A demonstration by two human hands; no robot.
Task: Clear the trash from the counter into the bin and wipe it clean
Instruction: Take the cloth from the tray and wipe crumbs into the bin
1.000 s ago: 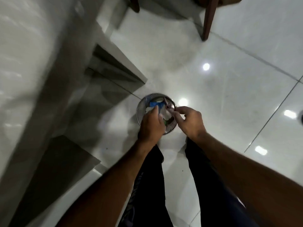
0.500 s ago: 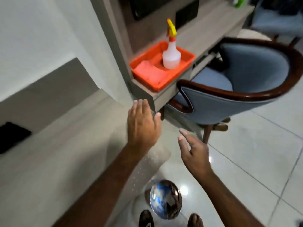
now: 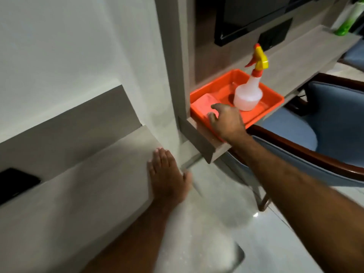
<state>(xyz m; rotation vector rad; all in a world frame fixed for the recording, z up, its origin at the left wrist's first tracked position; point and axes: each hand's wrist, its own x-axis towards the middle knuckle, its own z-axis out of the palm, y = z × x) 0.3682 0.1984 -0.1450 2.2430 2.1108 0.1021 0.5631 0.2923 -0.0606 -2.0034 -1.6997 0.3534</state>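
Folded orange cloth [image 3: 203, 106] in tray [image 3: 273, 99]

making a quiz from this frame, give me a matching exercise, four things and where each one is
Things:
1. left hand
2. right hand
3. spray bottle
4. green bottle

Places:
A. far end of the shelf
B. upright in the orange tray
C. flat on the low counter
D. reaching over the tray's near rim to the cloth

Pairs: 1-C, 2-D, 3-B, 4-A

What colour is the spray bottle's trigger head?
Yellow with red trim on the spray bottle, head view.
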